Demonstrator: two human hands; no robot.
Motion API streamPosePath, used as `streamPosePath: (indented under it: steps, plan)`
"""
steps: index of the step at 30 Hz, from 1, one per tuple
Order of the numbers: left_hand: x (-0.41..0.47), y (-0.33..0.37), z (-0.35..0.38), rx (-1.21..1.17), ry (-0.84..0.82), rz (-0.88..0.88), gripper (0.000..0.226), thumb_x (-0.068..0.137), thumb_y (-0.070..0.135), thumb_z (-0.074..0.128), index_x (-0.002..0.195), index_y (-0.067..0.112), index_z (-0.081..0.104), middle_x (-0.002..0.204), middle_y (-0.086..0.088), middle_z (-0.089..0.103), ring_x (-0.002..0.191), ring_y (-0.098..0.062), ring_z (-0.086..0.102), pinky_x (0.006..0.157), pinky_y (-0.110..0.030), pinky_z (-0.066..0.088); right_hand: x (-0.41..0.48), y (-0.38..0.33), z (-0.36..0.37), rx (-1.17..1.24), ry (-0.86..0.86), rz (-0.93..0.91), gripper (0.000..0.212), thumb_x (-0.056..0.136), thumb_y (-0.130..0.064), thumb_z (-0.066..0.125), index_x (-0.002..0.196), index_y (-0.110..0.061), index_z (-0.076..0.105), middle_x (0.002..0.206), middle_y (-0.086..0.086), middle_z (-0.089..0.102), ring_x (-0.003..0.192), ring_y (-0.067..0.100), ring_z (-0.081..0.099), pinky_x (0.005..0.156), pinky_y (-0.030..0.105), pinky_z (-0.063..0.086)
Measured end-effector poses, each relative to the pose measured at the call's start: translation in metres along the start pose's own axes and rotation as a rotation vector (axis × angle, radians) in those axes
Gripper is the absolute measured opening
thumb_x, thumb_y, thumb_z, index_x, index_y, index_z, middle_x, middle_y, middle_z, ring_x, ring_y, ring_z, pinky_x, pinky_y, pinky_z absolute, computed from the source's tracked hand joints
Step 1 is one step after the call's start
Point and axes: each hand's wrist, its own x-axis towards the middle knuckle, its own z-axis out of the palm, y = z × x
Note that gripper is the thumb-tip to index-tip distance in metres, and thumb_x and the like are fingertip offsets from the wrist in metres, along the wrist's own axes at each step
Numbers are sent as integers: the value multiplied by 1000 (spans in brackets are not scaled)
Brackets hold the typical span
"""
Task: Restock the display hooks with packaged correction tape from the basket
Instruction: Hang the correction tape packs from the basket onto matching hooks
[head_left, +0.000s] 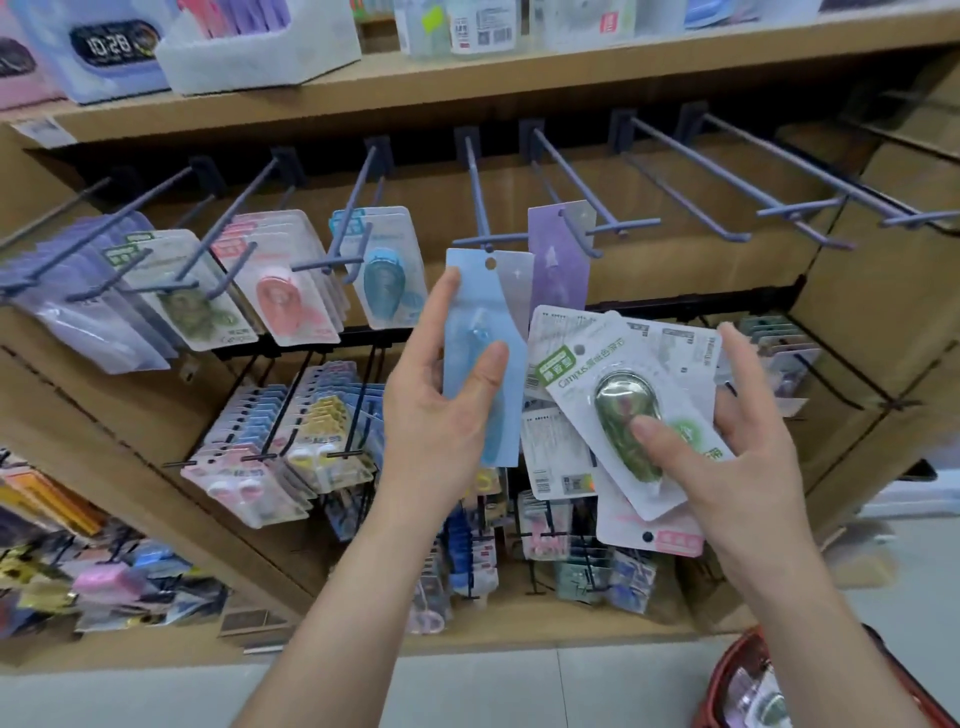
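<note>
The left hand (441, 415) grips the blue pack (480, 332) upright, its top-edge hole just under the hook (476, 192) tip, while the right hand (748, 447) clamps the spare packs (587, 374).

Left hand (441, 410) raising a blue packet (483, 358) under a bare hook (480, 208), right hand (737, 441) fanning green-labelled packets (623, 415), red basket (727, 686) below

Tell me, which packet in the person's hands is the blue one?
The long narrow blue packet in the left hand, its hole just below a hook tip. The right hand grips wider white cards, a green-labelled card on top.
</note>
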Motion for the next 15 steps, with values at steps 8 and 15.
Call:
streamPosePath:
  steps: [8, 15]
  plan:
    - [0, -9, 0, 174, 86, -27, 43, 95, 35, 63, 134, 50, 51, 135, 22, 56, 129, -9, 52, 108, -43, 45, 3, 3, 4, 45, -3, 28, 97, 72, -18, 77, 152, -39, 26, 114, -14, 72, 106, 5, 69, 80, 24, 59]
    - [56, -15, 10, 383, -20, -142, 60, 102, 15, 49, 153, 37, 27, 132, 22, 34, 117, 7, 40, 92, -12, 35, 8, 5, 7, 83, 51, 55, 92, 70, -23, 77, 148, -43, 31, 117, -11, 72, 105, 6, 69, 77, 24, 59]
